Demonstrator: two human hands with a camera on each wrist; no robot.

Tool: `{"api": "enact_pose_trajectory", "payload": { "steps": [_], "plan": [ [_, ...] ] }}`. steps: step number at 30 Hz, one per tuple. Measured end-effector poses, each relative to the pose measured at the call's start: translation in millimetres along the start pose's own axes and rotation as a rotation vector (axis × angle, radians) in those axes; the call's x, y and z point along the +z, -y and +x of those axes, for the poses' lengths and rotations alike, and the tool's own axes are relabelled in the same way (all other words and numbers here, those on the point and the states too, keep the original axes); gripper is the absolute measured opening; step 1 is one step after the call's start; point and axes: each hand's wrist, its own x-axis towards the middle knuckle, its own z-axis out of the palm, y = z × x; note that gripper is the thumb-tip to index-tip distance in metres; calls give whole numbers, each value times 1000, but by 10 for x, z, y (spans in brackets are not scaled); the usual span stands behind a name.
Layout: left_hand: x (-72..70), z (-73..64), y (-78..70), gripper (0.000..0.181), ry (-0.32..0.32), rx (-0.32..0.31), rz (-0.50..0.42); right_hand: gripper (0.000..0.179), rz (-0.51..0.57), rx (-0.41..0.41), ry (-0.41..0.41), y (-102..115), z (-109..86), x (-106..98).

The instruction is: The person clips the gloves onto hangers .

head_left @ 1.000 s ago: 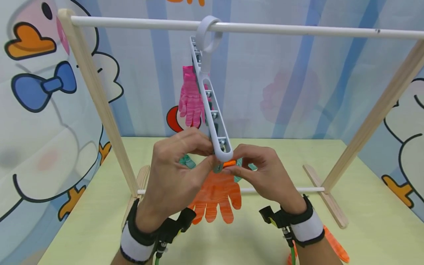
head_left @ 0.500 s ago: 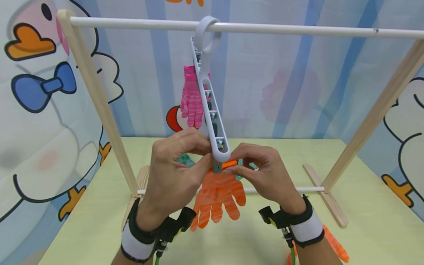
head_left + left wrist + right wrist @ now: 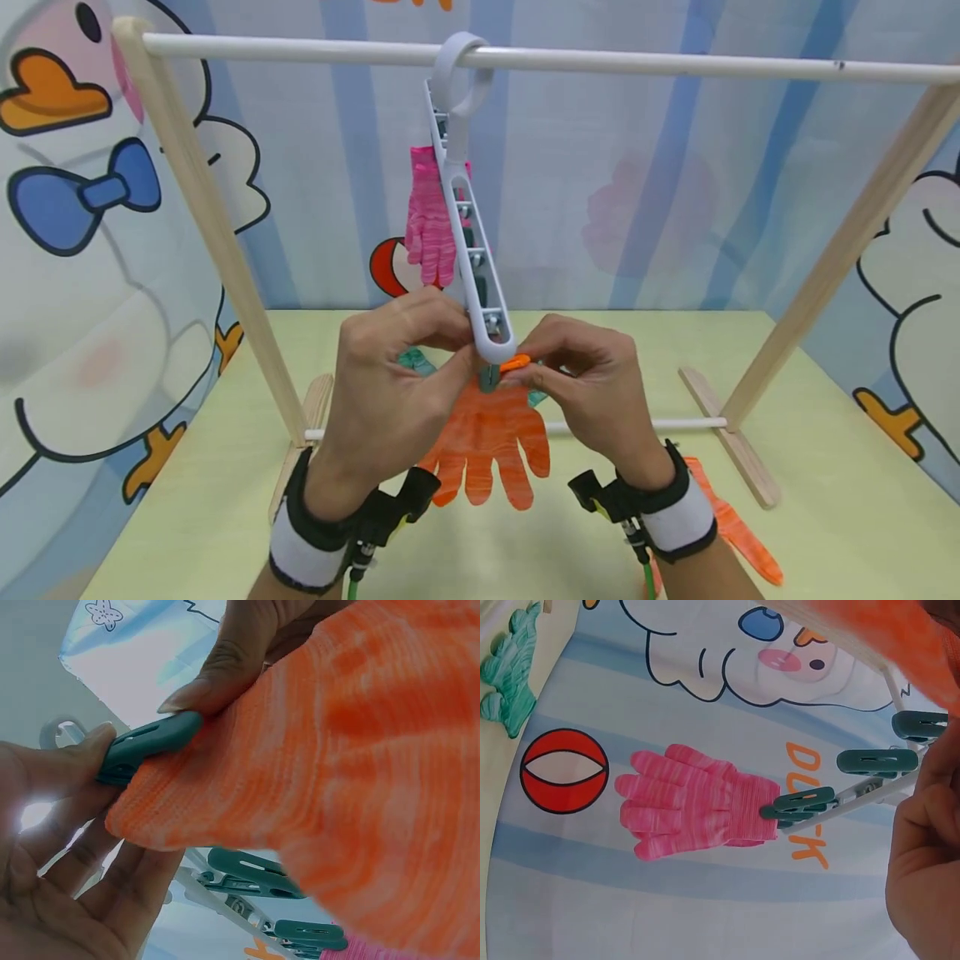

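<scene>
A grey-white clip hanger [image 3: 480, 258] hangs by its ring from a white rod. At its near end my left hand [image 3: 393, 396] pinches a dark green clip [image 3: 150, 742] between thumb and fingers. An orange striped glove [image 3: 491, 442] hangs fingers down below that clip, and the clip's jaws lie over the cuff's edge. My right hand [image 3: 588, 387] pinches the cuff just right of the clip. Farther back on the hanger, a pink glove [image 3: 682, 802] hangs from another green clip [image 3: 804, 799]. The right fingertips are partly hidden in the right wrist view.
The white rod [image 3: 675, 67] spans a wooden frame [image 3: 217, 225] standing on a pale yellow table [image 3: 585, 533]. A second orange glove [image 3: 738, 533] lies near the right forearm. Teal gloves [image 3: 514, 671] lie behind the hands. A printed cartoon backdrop stands behind.
The orange glove has swung slightly right and then back left. My right hand has shifted a little at the cuff, while the left keeps its pinch. The head view has moved slightly.
</scene>
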Motion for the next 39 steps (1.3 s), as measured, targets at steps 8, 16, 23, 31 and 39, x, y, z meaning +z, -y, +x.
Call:
{"api": "enact_pose_trajectory", "payload": {
  "steps": [8,16,23,31,39],
  "plan": [
    [-20,10,-21,17,48,4,-36,29,28,-7,-1,3,3,11],
    [-21,23,-31,29,102,22,-61,36,49,-9,32,12,-2,-41],
    [-49,31,-23,34,132,23,-67,32,-5,51,57,33,-26,-98],
    [-105,8,-17,38,146,16,-54,41,-118,115,58,31,-102,-244],
    [-156,17,-33,41,162,43,-47,14,-382,347,58,-11,-227,-487]
  ]
}}
